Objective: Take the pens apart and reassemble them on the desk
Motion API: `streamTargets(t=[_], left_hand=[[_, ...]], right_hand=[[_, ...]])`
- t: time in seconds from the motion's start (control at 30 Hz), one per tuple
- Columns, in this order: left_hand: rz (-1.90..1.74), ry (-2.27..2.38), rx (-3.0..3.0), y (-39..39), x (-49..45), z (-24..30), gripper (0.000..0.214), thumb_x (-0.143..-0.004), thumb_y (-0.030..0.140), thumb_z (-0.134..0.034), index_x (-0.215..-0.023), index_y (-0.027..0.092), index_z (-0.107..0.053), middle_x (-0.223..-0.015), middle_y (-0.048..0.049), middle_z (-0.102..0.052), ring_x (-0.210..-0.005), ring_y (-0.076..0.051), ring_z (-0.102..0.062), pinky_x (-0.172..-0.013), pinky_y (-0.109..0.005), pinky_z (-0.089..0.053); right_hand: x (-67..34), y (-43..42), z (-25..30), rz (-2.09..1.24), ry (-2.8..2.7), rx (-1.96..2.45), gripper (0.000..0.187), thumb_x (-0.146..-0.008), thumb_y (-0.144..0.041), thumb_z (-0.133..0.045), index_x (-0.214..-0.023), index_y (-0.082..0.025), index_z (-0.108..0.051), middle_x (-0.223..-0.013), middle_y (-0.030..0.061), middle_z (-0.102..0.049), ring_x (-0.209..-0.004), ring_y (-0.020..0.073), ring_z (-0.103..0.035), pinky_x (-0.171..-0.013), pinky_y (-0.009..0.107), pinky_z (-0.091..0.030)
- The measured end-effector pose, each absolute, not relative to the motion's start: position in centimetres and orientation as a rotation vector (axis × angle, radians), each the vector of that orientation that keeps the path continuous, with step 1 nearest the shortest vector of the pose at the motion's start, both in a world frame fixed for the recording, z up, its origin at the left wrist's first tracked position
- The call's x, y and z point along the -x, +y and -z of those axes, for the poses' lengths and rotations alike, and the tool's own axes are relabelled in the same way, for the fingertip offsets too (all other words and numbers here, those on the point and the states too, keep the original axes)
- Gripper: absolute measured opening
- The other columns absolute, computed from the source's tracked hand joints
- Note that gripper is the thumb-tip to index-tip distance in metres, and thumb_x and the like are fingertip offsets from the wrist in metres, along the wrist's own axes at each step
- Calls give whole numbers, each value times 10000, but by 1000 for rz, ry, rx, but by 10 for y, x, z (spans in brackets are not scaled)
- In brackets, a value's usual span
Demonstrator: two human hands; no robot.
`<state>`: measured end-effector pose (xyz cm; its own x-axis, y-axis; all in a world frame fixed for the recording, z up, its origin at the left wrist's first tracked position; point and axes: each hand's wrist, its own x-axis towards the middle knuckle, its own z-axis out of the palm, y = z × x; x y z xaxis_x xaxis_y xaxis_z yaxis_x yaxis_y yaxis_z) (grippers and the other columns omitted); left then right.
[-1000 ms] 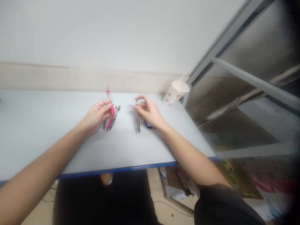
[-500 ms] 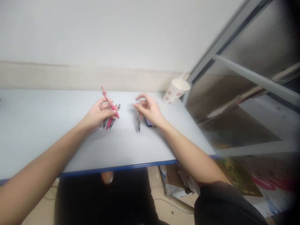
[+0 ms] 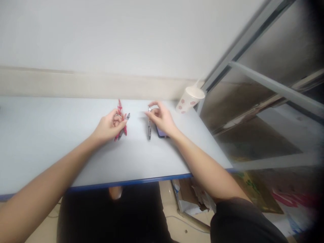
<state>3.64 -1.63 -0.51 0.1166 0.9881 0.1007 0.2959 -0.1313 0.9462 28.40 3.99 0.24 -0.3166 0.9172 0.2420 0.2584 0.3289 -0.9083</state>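
Observation:
My left hand (image 3: 108,127) is closed, thumb and curled fingers around a red pen (image 3: 126,130) that points up and away from me. Directly beneath and beside it, more pens lie on the table, among them a grey pen (image 3: 128,116) and another red one (image 3: 116,137), partly covered by my fingers. My right hand (image 3: 163,118) pinches a clear-and-grey pen (image 3: 149,130) near its upper end, with the tip toward me. Under the right palm lies a phone (image 3: 162,133), mostly hidden.
A white paper cup with red flower prints (image 3: 188,99) stands at the back right of the pale table (image 3: 50,135). Behind the table is a wall (image 3: 113,40). On the right rises a grey metal frame (image 3: 265,84). A blue edge (image 3: 126,181) runs along the table's front.
The red pen in my left hand has come down and turned more upright, closer to the other pens. My right hand is nearly still; its pen's tip has shifted slightly away from me.

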Motion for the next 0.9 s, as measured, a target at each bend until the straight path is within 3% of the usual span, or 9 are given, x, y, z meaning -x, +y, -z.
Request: streamTargets(t=[0.17,0.43,0.63,0.73,0.9], left_hand=[[-980,1395,-1665,-17,-33,5,235,-961,420,-655,-987,248,-497,-820,-42,-791,-577,-183,-698,-553,-302,-533],[-924,1503,-1792,-19,-33,-4,181,-962,390,-620,-988,259,-497,-813,-26,-786,-577,-202,-691,-601,-335,-519],[-891,1533,-1820,-18,-31,-4,158,-979,373,-584,-980,253,-481,-758,-5,-756,-589,-194,-677,-615,-327,-517],[-953,1420,-1735,-18,-33,-3,173,-970,364,-605,-976,243,-481,-729,1,-732,-569,-179,-664,-589,-308,-523],[-1064,1145,-1453,-19,-39,-7,213,-944,370,-651,-941,225,-495,-724,-21,-697,-555,-154,-632,-481,-260,-512]], right_hand=[[-284,38,-4,-999,-1802,1036,316,-904,-461,-691,-1081,-245,-543,-655,-85,-535,-584,131,-482,-659,290,-398],[-283,36,-4,-1019,-1834,1038,359,-906,-491,-694,-1120,-249,-536,-671,-70,-570,-618,158,-551,-685,305,-448],[-281,40,0,-742,-1973,1151,378,-953,-401,-631,-1282,-245,-531,-756,-41,-650,-667,173,-589,-736,306,-462],[-278,50,4,-633,-2128,1221,311,-993,-364,-593,-1269,-221,-579,-789,-11,-686,-694,187,-612,-755,310,-459],[-272,61,7,-219,-2549,1238,272,-1026,-270,-569,-1241,-142,-678,-835,91,-724,-953,292,-664,-941,385,-439]])
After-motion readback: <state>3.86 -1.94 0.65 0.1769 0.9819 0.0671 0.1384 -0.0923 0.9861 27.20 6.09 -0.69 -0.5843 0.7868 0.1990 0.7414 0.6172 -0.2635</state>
